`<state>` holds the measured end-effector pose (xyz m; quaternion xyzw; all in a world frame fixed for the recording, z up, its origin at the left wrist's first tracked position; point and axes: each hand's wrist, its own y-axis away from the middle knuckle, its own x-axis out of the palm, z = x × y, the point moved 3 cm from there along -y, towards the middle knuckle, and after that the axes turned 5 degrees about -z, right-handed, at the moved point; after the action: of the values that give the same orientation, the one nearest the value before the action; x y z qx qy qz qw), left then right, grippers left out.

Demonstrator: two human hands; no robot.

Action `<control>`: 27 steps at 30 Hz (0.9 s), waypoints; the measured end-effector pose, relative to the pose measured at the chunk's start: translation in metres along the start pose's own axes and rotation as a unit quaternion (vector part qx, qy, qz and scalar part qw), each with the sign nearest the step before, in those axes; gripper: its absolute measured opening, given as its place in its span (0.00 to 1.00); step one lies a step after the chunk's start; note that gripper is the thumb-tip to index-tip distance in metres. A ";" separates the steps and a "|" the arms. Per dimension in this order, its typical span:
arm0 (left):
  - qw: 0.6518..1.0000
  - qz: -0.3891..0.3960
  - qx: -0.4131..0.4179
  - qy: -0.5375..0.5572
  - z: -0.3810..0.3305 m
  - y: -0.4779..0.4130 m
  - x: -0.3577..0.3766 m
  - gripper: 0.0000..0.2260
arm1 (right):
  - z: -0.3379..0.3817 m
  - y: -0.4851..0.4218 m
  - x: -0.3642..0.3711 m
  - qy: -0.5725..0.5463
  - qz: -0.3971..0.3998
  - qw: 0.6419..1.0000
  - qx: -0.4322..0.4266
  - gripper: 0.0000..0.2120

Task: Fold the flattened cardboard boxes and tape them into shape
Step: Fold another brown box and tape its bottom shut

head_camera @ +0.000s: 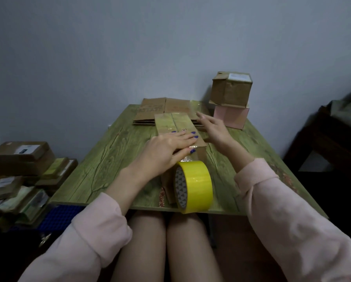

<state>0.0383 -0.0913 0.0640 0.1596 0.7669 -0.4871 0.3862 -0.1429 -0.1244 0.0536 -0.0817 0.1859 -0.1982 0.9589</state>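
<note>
Yellow tape roll (194,186) overhangs table (101,163) edge.

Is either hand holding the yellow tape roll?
No, the tape roll stands unheld; the left hand lies flat on the box, the right hand open beside it.

**A dim corner around a green table**

We sit facing a plain grey-blue wall (129,47) behind a green wood-grain table (101,159). Dark wooden furniture (329,143) stands to our right, and a blue textured mat (58,218) lies lower left. The light is soft and dim.
</note>
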 end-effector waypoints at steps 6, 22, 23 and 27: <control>0.960 -0.015 -0.131 0.248 0.000 0.002 -0.012 0.12 | -0.051 0.029 -0.078 0.324 -0.105 0.939 0.040 0.19; 0.900 -0.098 -0.277 0.321 -0.061 0.081 0.024 0.21 | 0.023 0.040 -0.057 0.097 -0.042 0.987 -0.122 0.07; 0.901 -0.092 -0.270 0.326 -0.062 0.079 0.025 0.20 | 0.037 0.047 -0.051 0.108 -0.017 0.982 -0.157 0.08; 0.876 -0.071 -0.276 0.389 -0.055 0.077 0.031 0.20 | 0.065 0.071 -0.023 0.190 0.060 0.951 -0.235 0.20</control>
<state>0.0414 -0.0107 0.0051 0.1681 0.9678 -0.1806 0.0491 -0.1125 -0.0453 0.1041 -0.2540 0.4108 -0.1024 0.8696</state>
